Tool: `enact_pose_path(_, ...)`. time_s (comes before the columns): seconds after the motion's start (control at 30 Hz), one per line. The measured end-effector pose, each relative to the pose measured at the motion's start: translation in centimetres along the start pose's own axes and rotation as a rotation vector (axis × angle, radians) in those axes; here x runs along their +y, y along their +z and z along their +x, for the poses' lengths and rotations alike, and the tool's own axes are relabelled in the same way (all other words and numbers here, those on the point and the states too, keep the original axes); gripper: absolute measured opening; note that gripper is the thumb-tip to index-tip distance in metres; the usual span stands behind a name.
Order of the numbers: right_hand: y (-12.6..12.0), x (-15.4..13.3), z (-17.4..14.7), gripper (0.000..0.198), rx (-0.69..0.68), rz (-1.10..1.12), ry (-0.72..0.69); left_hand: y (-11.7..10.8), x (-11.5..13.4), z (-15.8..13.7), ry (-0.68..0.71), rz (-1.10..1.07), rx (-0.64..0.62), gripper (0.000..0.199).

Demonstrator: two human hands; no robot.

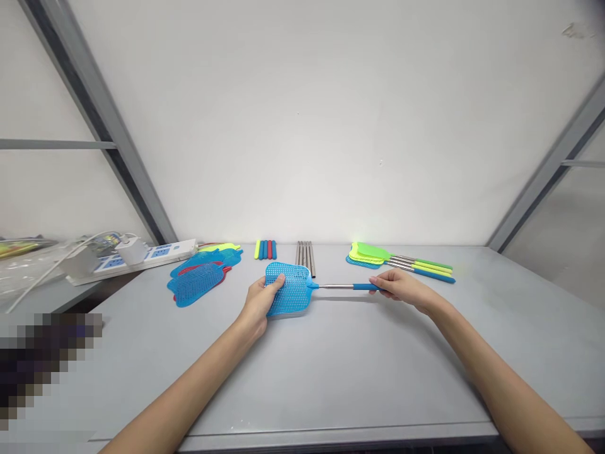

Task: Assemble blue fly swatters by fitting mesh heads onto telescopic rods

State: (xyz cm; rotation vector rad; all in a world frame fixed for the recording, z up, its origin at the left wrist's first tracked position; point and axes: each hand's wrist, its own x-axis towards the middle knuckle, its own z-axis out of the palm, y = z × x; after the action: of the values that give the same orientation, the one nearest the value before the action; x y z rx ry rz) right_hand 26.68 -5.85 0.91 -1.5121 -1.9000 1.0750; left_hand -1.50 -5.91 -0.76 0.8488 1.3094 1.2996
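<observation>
A blue fly swatter [295, 301] with a metal shaft and a blue grip is held level above the table between both hands. My left hand [259, 304] pinches the left edge of its perforated head, thumb on top. The fingers of my right hand [396, 285] close round the end of the blue grip. Just behind the swatter lie several metal rods [305, 253] side by side. Several coloured handle grips [265, 249] in yellow, blue and red stand in a row to their left.
Loose swatter heads [198, 284] in blue, red and yellow overlap on the left. Whole swatters [401, 260] in green, yellow and blue are stacked at the back right. A white power strip [137, 260] with plugs and cables lies along the left edge. A white wall rises behind the grey table [359, 372].
</observation>
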Motion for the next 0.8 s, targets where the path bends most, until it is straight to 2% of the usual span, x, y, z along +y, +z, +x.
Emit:
enact_pose_path(0.33, 0.2, 0.0, 0.1, 0.047, 0.126, -0.133, -0.129, -0.5, 0.1, 0.6, -0.123, -0.029, -0.018, 0.020)
enact_pose_path(0.43, 0.1, 0.0, 0.2, 0.045, 0.178, -0.080, -0.128, -0.5, 0.2, 0.6, -0.175, -0.046, -0.048, 0.021)
enact_pose_path(0.53, -0.6, 0.1, 0.0, 0.035, 0.165, 0.127, -0.053, -0.1, 0.4, 0.5, -0.220, -0.075, -0.084, 0.018)
enact_pose_path(0.67, -2.1, 0.8, 0.0, 0.030, 0.059, 0.465, 0.020, 0.5, 0.5, 0.1, -0.246, -0.126, -0.139, 0.015)
enact_pose_path(0.73, -2.8, 1.5, 0.3, 0.023, 0.089, 0.656, 0.012, 0.7, 0.5, -0.3, -0.247, -0.150, -0.192, 0.014)
enact_pose_path(0.8, -3.4, 2.4, 0.7, 0.017, 0.204, 0.846, -0.001, 0.7, 0.5, -0.6, -0.228, -0.148, -0.316, 0.013)
